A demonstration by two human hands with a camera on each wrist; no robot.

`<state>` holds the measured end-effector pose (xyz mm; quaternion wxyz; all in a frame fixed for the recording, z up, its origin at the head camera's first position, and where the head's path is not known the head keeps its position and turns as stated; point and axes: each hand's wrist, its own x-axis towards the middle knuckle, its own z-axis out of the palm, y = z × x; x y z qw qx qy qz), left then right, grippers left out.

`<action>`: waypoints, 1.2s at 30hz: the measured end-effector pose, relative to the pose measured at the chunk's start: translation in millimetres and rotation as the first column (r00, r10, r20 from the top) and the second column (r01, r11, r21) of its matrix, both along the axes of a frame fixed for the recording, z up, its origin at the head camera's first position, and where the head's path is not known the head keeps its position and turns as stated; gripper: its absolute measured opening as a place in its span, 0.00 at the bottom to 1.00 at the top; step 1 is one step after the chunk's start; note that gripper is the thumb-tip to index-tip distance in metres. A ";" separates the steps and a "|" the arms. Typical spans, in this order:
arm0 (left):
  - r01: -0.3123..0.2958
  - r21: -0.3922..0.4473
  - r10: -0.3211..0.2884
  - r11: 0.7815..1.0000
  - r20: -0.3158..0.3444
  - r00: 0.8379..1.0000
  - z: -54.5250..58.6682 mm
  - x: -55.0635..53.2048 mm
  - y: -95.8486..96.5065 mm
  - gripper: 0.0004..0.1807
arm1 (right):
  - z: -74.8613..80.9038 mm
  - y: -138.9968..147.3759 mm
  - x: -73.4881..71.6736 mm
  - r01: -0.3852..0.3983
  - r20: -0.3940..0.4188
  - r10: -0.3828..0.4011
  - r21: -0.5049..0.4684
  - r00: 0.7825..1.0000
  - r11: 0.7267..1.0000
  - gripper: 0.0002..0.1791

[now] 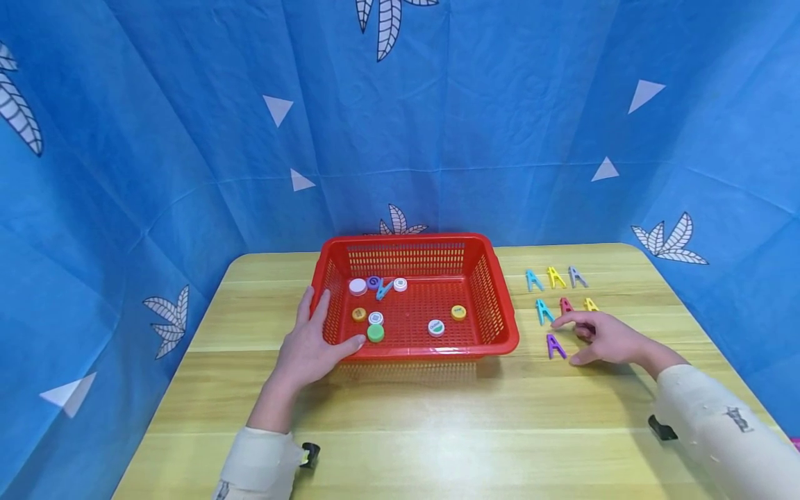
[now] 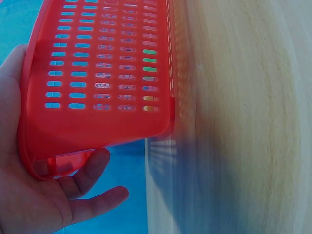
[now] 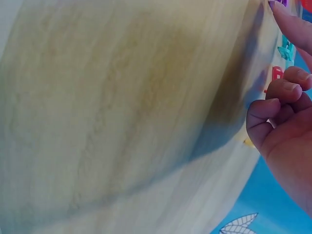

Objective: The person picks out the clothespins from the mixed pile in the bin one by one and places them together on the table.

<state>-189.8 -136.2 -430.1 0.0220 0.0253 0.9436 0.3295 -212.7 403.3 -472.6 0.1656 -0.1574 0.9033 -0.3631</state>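
A red plastic basket [image 1: 406,353] holds several bottle caps, among them a green cap [image 1: 376,333] and a yellow cap [image 1: 459,312]. One blue clothespin [image 1: 382,289] lies among them. At the basket's front left corner, my left hand [image 1: 309,354] grips the rim, thumb along the front. The left wrist view shows its fingers [image 2: 92,170] around the rim. My right hand [image 1: 603,338] hovers by a purple clothespin [image 1: 555,346], index finger and thumb spread apart, other fingers curled in. Nothing is between them. Its index finger is close to another blue clothespin [image 1: 544,311].
Beyond the right hand lie more clothespins: a red one [image 1: 565,305], a yellow one [image 1: 555,277], a grey one [image 1: 578,276] and others. They rest on a light wooden table [image 1: 425,430]. A blue patterned curtain [image 1: 450,118] surrounds the table's back and sides.
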 end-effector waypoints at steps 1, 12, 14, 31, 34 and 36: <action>0.000 0.000 0.000 1.000 0.001 1.000 0.1 0.0 0.1 0.67 | 0.9 0.4 -0.4 -0.006 -0.001 0.006 0.001 1.000 1.000 0.33; -0.007 0.004 0.007 1.000 0.003 1.000 -1.0 -0.7 -0.2 0.67 | 15.8 1.7 -12.0 -0.009 -0.067 0.013 0.053 0.998 0.999 0.32; -0.007 0.004 0.007 1.000 0.001 1.000 -1.3 -0.9 -0.5 0.67 | 20.0 0.3 -14.1 -0.013 -0.100 0.019 0.055 0.995 0.998 0.30; -0.012 0.012 0.012 1.000 0.012 1.000 -0.6 -0.6 -0.5 0.68 | 52.8 -12.6 -30.6 -0.005 -0.101 0.009 0.045 0.995 0.999 0.24; -0.013 0.009 0.013 1.000 0.015 1.000 -1.1 -0.7 -0.5 0.67 | 58.5 -17.0 -34.6 -0.002 -0.100 0.007 0.047 0.995 0.999 0.25; -0.012 0.008 0.012 1.000 0.010 1.000 -1.7 -0.9 -0.7 0.67 | 61.9 -20.6 -37.4 -0.001 -0.107 0.006 0.046 0.994 0.999 0.24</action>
